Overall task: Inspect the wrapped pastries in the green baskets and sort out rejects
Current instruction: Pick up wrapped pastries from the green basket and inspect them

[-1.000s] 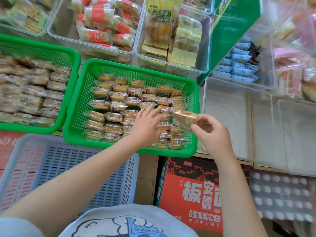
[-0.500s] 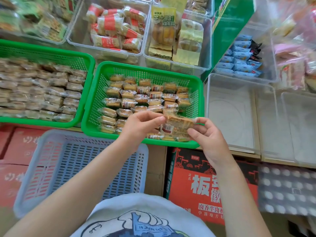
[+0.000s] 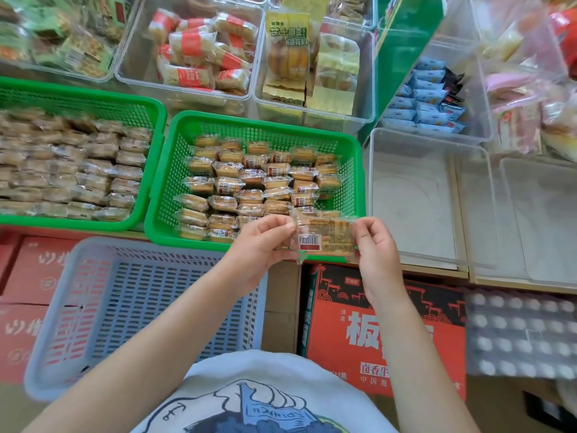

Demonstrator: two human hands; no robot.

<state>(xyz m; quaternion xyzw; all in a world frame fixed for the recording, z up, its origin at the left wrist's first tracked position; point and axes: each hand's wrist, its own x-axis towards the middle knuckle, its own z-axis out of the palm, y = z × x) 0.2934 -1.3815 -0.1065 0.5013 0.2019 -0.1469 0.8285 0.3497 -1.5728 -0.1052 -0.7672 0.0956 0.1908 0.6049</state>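
One wrapped pastry (image 3: 327, 237) in clear film, barcode label facing me, is held over the front rim of the middle green basket (image 3: 165, 182). My left hand (image 3: 265, 245) pinches its left end and my right hand (image 3: 374, 245) pinches its right end. The basket holds several rows of similar wrapped pastries (image 3: 249, 182). A second green basket (image 3: 156, 120) on the left is packed with more wrapped pastries (image 3: 71, 170).
An empty grey-blue slotted basket (image 3: 140, 307) sits below the green ones on red cartons. Empty clear bins (image 3: 415, 198) stand to the right. Clear bins of other snacks (image 3: 193, 51) line the back. A red printed carton (image 3: 374, 326) lies beneath my hands.
My left hand left the pastries in the basket and took the left end of the pastry my right hand held. Both hands brought it nearer, with its barcode facing me.
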